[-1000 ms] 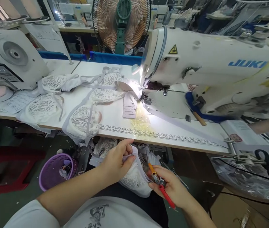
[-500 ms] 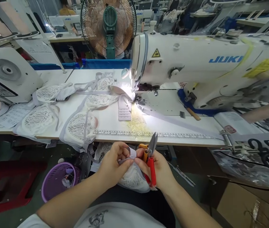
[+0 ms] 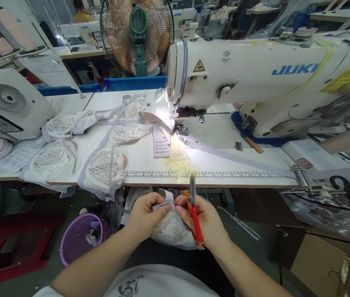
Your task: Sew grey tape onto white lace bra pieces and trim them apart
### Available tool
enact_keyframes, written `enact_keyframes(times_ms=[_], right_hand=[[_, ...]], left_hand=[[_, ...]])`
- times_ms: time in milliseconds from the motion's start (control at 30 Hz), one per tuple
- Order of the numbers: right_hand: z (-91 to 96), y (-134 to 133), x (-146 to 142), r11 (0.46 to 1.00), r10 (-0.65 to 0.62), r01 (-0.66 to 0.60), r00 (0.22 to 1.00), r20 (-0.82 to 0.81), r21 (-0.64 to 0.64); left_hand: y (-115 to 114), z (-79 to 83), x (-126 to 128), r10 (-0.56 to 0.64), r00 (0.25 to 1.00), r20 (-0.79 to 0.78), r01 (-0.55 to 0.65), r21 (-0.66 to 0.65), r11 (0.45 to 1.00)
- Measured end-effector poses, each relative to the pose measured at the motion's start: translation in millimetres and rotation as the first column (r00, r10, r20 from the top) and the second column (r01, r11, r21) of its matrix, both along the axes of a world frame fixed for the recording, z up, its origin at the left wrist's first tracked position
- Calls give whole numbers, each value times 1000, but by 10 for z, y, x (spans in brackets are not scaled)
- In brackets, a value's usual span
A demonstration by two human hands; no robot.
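Low in front of the table edge, my left hand [image 3: 146, 216] pinches the pale lavender band of a white lace bra [image 3: 173, 229] that hangs over my lap. My right hand [image 3: 205, 218] is closed around scissors [image 3: 196, 218] with red and orange handles, blades pointing up. Its thumb and fingertip also pinch the bra's edge close to the left fingertips. A loop of the band [image 3: 166, 195] stands up between both hands. More lace bras [image 3: 105, 167] lie joined in a chain on the table, leading to the sewing machine's needle area, where a label [image 3: 161, 144] hangs.
A white sewing machine [image 3: 249, 78] stands on the table [image 3: 212, 163], with a printed ruler strip along the front. Lavender elastic [image 3: 239, 157] runs right to a metal guide. Behind is a fan [image 3: 137, 37]. Below left are a purple basket [image 3: 78, 243] and red stool [image 3: 17, 243].
The scissors have turned, so the blades now look narrow and edge-on. Both hands stay at the bra, and the band between them has shifted slightly. The view has moved a little.
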State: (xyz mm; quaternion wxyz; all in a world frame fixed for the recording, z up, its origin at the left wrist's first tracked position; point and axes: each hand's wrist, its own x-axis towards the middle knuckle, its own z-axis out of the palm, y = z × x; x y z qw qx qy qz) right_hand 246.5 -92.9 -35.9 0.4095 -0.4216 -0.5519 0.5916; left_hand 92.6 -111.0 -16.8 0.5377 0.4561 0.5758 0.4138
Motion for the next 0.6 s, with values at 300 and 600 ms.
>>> enact_keyframes(times_ms=[300, 600], right_hand=[[6, -53, -4, 990, 25, -21, 999, 26, -143], [75, 132, 274, 938, 296, -342, 874, 385, 55]], left_hand=[[18, -103, 27, 74, 966, 246, -32, -173, 984], [32, 3, 69, 31, 994, 102, -20, -104, 994]])
